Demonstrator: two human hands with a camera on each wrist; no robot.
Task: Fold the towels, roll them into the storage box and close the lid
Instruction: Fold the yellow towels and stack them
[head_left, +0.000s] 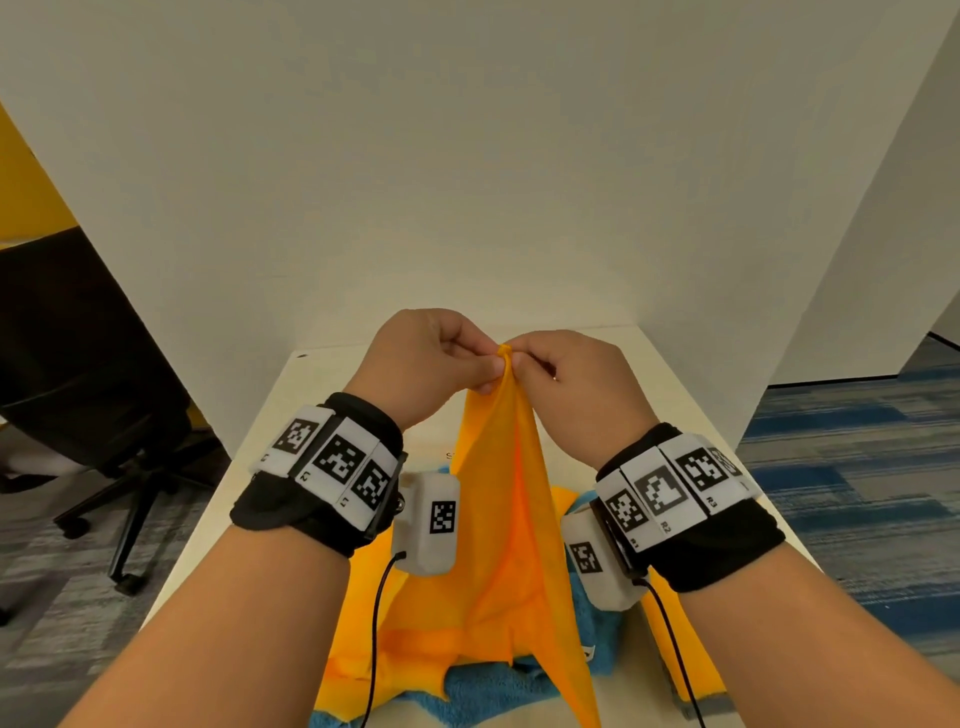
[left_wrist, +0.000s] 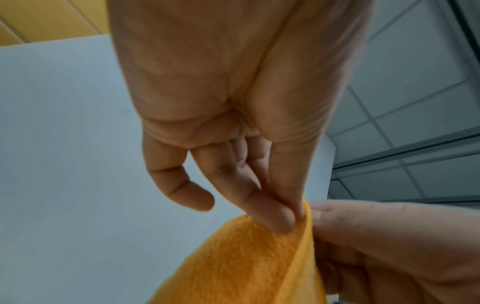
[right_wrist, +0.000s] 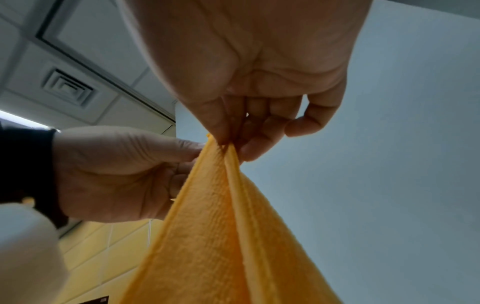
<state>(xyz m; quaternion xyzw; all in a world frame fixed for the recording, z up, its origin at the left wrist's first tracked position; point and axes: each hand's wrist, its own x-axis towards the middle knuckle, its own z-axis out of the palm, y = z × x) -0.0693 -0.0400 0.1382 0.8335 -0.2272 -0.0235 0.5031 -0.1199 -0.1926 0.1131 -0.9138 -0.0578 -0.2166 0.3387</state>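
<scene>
An orange towel (head_left: 511, 525) hangs in a cone from one corner, raised above the table. My left hand (head_left: 441, 353) and my right hand (head_left: 561, 364) meet at that corner and both pinch it between thumb and fingers. In the left wrist view my left hand (left_wrist: 291, 218) nips the orange towel (left_wrist: 246, 261) at its edge. In the right wrist view my right hand (right_wrist: 231, 142) pinches the top of the orange towel (right_wrist: 228, 226). A blue towel (head_left: 493, 691) lies flat under the orange one. No storage box shows in any view.
The towels lie on a pale table (head_left: 270, 447) boxed in by white partition walls (head_left: 467, 182). A black office chair (head_left: 88, 364) stands on the carpet to the left. More orange cloth (head_left: 691, 644) lies at the table's right side.
</scene>
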